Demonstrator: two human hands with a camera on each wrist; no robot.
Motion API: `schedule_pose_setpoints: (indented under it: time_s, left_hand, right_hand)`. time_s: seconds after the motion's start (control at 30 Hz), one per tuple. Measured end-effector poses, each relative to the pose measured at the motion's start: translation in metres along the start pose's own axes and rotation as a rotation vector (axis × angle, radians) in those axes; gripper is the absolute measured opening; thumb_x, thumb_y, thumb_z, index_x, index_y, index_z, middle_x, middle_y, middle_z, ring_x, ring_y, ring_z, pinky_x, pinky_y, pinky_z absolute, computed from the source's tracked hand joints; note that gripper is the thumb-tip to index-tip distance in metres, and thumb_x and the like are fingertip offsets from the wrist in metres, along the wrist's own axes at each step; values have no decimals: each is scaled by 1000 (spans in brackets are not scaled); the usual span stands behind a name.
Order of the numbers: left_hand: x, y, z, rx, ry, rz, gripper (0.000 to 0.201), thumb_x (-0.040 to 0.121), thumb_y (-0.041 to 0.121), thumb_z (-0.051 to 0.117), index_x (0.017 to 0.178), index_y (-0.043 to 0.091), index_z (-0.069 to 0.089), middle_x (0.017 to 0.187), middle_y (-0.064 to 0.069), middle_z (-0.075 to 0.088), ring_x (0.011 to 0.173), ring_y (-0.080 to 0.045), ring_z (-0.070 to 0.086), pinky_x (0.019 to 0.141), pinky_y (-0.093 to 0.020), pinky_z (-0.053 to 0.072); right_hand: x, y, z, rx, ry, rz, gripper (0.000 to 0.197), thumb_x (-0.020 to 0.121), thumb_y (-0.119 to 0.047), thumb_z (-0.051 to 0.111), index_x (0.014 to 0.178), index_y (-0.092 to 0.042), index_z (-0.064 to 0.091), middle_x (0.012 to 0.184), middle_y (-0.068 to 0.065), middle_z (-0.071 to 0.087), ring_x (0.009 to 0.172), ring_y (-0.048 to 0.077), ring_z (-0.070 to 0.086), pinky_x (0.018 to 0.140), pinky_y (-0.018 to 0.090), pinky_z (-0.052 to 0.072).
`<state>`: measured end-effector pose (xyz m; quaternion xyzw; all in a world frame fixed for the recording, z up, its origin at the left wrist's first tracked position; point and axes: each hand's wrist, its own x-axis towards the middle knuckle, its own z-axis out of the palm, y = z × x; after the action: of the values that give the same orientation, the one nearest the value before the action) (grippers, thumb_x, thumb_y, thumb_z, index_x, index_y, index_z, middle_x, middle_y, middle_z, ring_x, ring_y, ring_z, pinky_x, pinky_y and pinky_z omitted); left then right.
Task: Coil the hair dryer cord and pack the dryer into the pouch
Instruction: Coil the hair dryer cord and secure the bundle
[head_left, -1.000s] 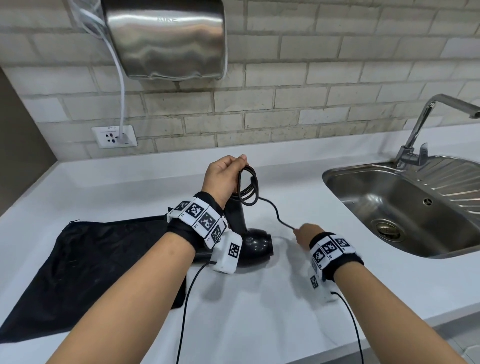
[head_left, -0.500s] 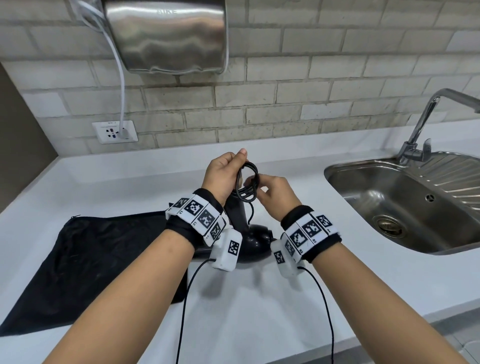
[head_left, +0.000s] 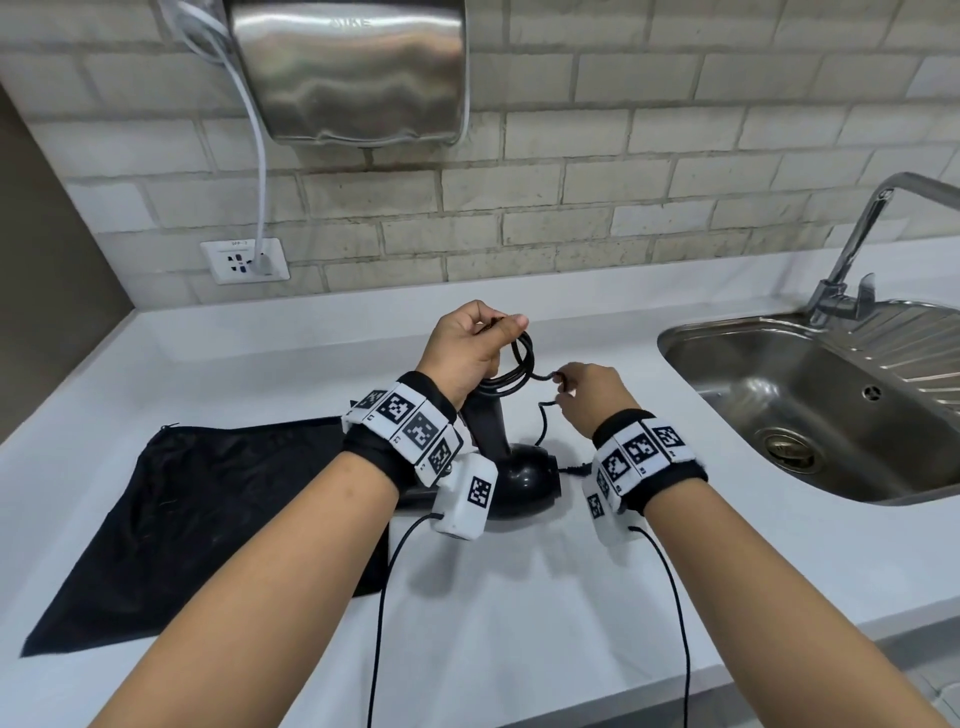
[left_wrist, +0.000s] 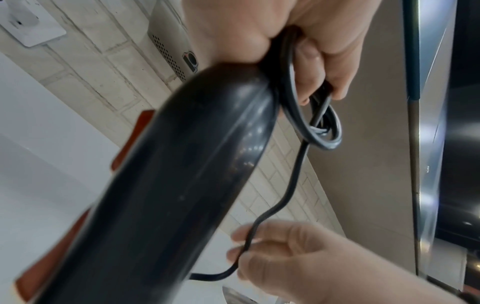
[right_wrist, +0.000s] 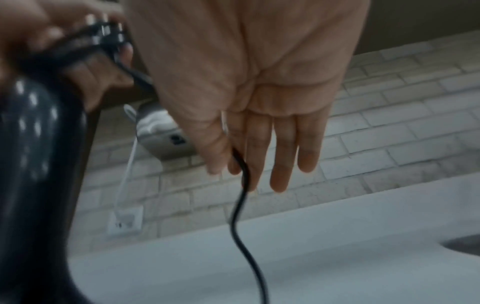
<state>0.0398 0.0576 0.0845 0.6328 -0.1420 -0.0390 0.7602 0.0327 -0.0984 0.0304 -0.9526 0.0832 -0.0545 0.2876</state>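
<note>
A black hair dryer (head_left: 519, 475) stands on the white counter (head_left: 519, 597) with its handle (left_wrist: 182, 185) pointing up. My left hand (head_left: 470, 348) holds several loops of the black cord (head_left: 522, 358) at the top of the handle. In the left wrist view the coil (left_wrist: 322, 131) hangs from those curled fingers. My right hand (head_left: 589, 397) is just right of the coil and pinches the loose cord (right_wrist: 240, 164) between thumb and forefinger, the other fingers straight. The black pouch (head_left: 197, 519) lies flat on the counter to the left.
A steel sink (head_left: 810, 405) with a faucet (head_left: 852, 249) is set into the counter at the right. A steel hand dryer (head_left: 348, 67) hangs on the brick wall, its white cable running to a wall socket (head_left: 244, 260). The counter's front edge is near my forearms.
My right hand brought the cord up to the coil from low on the right, then drew back a little right and down. The left hand kept the coil on the handle.
</note>
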Motion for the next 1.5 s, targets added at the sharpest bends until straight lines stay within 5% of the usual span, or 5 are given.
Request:
schedule_pose_setpoints:
  time_s: [0.13, 0.37, 0.63, 1.07, 1.5]
  left_hand:
    - [1, 0, 0, 7, 15, -5, 23, 85, 1, 58, 69, 11, 45, 34, 10, 48, 28, 1, 24, 31, -12, 21]
    - [1, -1, -1, 10, -6, -2, 27, 84, 0, 58, 62, 13, 47, 34, 13, 40, 29, -2, 20, 35, -12, 15]
    - [1, -5, -5, 96, -56, 31, 24, 88, 6, 55, 67, 17, 50, 42, 10, 34, 33, -2, 20, 38, -15, 17]
    - [4, -4, -3, 75, -74, 78, 31, 99, 20, 30, 75, 15, 47, 50, 12, 34, 39, 0, 25, 39, -12, 21]
    - [7, -5, -1, 92, -35, 82, 18, 91, 7, 51, 74, 14, 51, 53, 5, 53, 39, -5, 32, 38, -12, 27]
  right_hand:
    - [-20, -20, -13, 136, -74, -353, 24, 88, -15, 54, 111, -11, 61, 115, 4, 64, 108, 20, 57, 93, 26, 38]
    - [-25, -32, -29, 136, -32, -329, 20, 94, -10, 41, 81, -14, 56, 55, -8, 43, 49, 4, 39, 56, 20, 33]
    - [-17, -61, -61, -57, 158, -327, 23, 90, -18, 47, 96, -10, 67, 95, 17, 68, 88, 33, 61, 72, 32, 47]
    - [-43, -83, -46, 191, 314, -466, 18, 91, -8, 44, 87, 3, 58, 75, 19, 63, 65, 23, 47, 59, 30, 34]
    - [-51, -54, -13, 375, 265, -437, 28, 86, -1, 56, 113, 1, 62, 101, 19, 71, 87, 28, 68, 83, 31, 53]
